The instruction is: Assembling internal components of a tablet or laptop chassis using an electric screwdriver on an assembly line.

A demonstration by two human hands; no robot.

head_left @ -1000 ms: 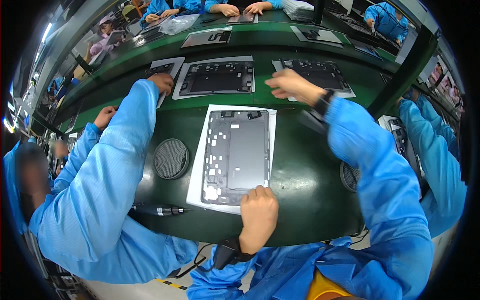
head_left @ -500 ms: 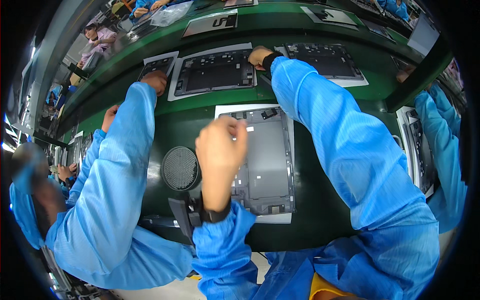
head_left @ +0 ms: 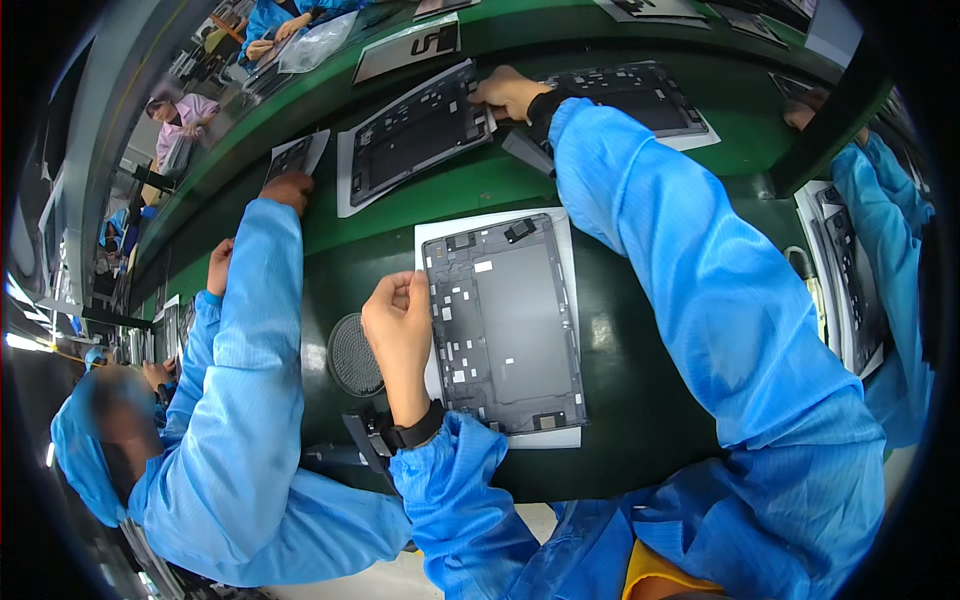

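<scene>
Held panel (head_left: 415, 132) — edge part-hidden by right grip (head_left: 508, 92), yellow collar (head_left: 645, 568) cropped

R arm (head_left: 690, 280) stretched fwd, R hand (head_left: 508, 94) w/ fingers pinched; L hand (head_left: 398, 325) closer in, fingers curled

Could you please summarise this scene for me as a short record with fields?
Left hand: fingers curled, at the left edge of the near panel; contact unclear
Right hand: grips the right edge of the far panel
Near panel: dark, small white patches, on a white sheet
Round container: grey, left of the left hand, partly hidden by it
Co-worker's sleeve: blue, left side of view
</scene>
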